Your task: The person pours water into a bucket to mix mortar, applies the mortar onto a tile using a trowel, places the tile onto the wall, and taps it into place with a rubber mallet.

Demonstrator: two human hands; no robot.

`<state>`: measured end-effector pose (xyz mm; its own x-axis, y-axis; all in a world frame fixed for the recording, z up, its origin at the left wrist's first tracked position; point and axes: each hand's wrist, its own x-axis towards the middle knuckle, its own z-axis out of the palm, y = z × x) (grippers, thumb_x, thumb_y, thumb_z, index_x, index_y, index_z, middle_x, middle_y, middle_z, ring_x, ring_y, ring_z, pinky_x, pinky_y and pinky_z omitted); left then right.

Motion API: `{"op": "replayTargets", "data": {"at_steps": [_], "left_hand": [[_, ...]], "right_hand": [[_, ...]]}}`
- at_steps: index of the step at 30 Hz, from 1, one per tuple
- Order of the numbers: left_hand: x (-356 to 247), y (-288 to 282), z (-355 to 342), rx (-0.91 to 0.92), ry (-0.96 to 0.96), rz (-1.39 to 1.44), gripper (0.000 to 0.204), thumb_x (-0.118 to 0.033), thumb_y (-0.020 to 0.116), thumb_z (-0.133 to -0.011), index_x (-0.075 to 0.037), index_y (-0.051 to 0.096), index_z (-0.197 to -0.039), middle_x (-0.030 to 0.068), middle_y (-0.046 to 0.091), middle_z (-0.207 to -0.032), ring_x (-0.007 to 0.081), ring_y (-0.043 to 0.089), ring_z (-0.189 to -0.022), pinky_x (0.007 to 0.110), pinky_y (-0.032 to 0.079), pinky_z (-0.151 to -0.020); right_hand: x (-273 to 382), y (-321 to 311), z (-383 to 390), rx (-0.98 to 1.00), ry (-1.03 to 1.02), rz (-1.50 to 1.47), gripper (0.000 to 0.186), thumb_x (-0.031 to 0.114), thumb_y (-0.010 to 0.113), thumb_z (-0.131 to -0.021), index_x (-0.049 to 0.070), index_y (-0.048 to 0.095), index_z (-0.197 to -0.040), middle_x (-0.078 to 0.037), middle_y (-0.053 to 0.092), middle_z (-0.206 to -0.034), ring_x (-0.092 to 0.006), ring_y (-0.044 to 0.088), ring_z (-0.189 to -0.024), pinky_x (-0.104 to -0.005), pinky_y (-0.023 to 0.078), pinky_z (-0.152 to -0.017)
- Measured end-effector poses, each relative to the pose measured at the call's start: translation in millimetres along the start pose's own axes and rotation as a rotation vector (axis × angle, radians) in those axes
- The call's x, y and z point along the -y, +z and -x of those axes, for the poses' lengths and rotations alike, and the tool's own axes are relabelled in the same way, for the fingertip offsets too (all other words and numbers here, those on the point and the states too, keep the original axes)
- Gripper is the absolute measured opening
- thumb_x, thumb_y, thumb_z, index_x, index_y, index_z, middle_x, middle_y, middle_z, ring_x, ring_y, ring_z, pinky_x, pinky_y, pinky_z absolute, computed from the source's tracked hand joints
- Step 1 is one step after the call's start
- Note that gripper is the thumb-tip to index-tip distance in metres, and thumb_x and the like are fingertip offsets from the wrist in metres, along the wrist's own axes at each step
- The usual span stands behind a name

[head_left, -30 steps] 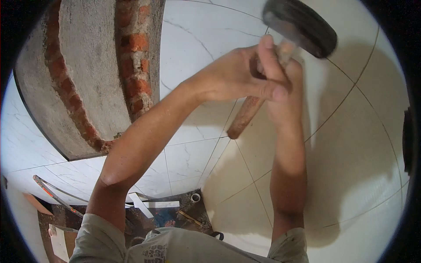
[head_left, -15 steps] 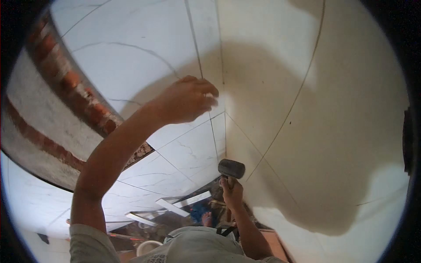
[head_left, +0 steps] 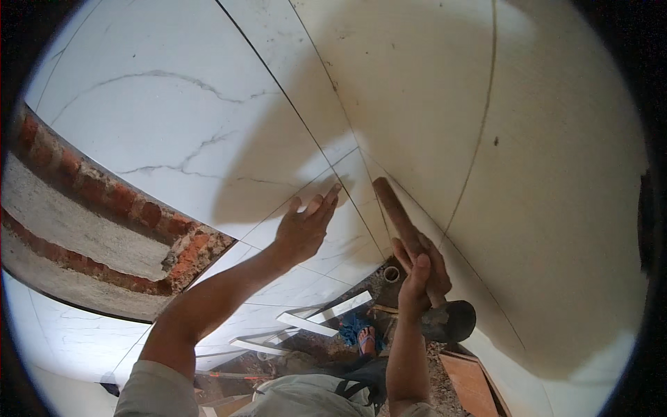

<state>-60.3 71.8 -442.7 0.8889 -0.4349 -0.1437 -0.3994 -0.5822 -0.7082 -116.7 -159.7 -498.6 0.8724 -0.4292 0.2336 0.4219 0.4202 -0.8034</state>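
My right hand [head_left: 424, 278] is wrapped round the wooden handle of a rubber mallet [head_left: 450, 322]. Its black head hangs below the hand, and the handle end points up toward the corner of the tiled walls. Beside the dark joint in the white marbled wall tiles [head_left: 174, 118], my left hand [head_left: 306, 228] holds nothing. Its fingers are stretched out, with the fingertips at or close to the joint near a crossing line; whether they touch cannot be told. A narrow tile strip [head_left: 316, 83] runs between this joint and the corner.
On the left is a wall opening with rough brick edges [head_left: 149, 212]. Cream tiles [head_left: 570, 208] cover the right wall. Below lie white tile strips [head_left: 309, 324], a blue cloth [head_left: 352, 328], a round pipe end [head_left: 391, 274] and a reddish-brown board [head_left: 467, 382]. My sandalled foot [head_left: 366, 340] stands among them.
The mallet has come up and turned over, from head uppermost to handle end uppermost. My left hand has moved lower with its fingers straightened. The view has shifted and tilted.
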Motion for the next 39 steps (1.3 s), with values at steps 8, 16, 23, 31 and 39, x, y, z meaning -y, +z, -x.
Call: {"op": "replayTargets", "data": {"at_steps": [8, 16, 23, 31, 39], "left_hand": [[-38.9, 13.9, -26.7, -0.195, -0.081, 0.090, 0.068, -0.019, 0.059, -0.088, 0.004, 0.042, -0.149, 0.0165, 0.022, -0.166, 0.0225, 0.046, -0.125, 0.040, 0.040, -0.099], [-32.6, 13.0, -33.8, 0.008, -0.062, 0.173, 0.063, -0.006, 0.060, -0.087, 0.013, 0.043, -0.144, 0.0255, 0.017, -0.165, 0.0256, 0.067, -0.088, 0.045, 0.046, -0.100], [-36.9, 22.0, -31.5, -0.063, -0.101, 0.273, 0.063, -0.003, 0.060, -0.086, 0.015, 0.041, -0.144, 0.0278, 0.013, -0.164, 0.0275, 0.070, -0.078, 0.045, 0.049, -0.099], [-34.9, 9.7, -38.4, 0.039, -0.153, 0.467, 0.073, -0.003, 0.058, -0.089, 0.008, 0.025, -0.153, 0.0340, 0.034, -0.152, 0.0311, 0.068, -0.062, 0.043, 0.057, -0.076], [-33.7, 15.1, -34.4, 0.021, -0.165, 0.570, 0.079, -0.001, 0.056, -0.090, 0.004, 0.014, -0.157, 0.0320, 0.042, -0.148, 0.0313, 0.067, -0.060, 0.046, 0.056, -0.077]], "right_hand": [[-41.2, 44.7, -23.4, 0.061, 0.131, -0.009, 0.061, 0.038, 0.063, -0.098, -0.018, 0.054, -0.122, -0.029, 0.064, -0.117, -0.0399, 0.071, -0.097, -0.0460, 0.062, -0.086], [-41.6, 51.3, -25.0, 0.031, 0.220, -0.038, 0.058, 0.032, 0.062, -0.099, -0.020, 0.052, -0.124, -0.033, 0.061, -0.121, -0.0437, 0.069, -0.103, -0.0482, 0.060, -0.094], [-43.4, 43.7, -17.5, -0.048, 0.051, -0.193, 0.062, 0.036, 0.062, -0.099, -0.019, 0.051, -0.126, -0.032, 0.062, -0.120, -0.0438, 0.069, -0.104, -0.0481, 0.059, -0.094], [-58.5, 34.2, -12.4, -0.008, 0.083, -0.103, 0.062, 0.036, 0.062, -0.100, -0.020, 0.051, -0.125, -0.033, 0.062, -0.117, -0.0428, 0.070, -0.101, -0.0442, 0.060, -0.092], [-56.8, 38.2, -8.3, -0.029, 0.002, -0.135, 0.051, 0.026, 0.059, -0.102, -0.020, 0.052, -0.124, -0.033, 0.062, -0.118, -0.0372, 0.069, -0.106, -0.0440, 0.059, -0.095]]}}
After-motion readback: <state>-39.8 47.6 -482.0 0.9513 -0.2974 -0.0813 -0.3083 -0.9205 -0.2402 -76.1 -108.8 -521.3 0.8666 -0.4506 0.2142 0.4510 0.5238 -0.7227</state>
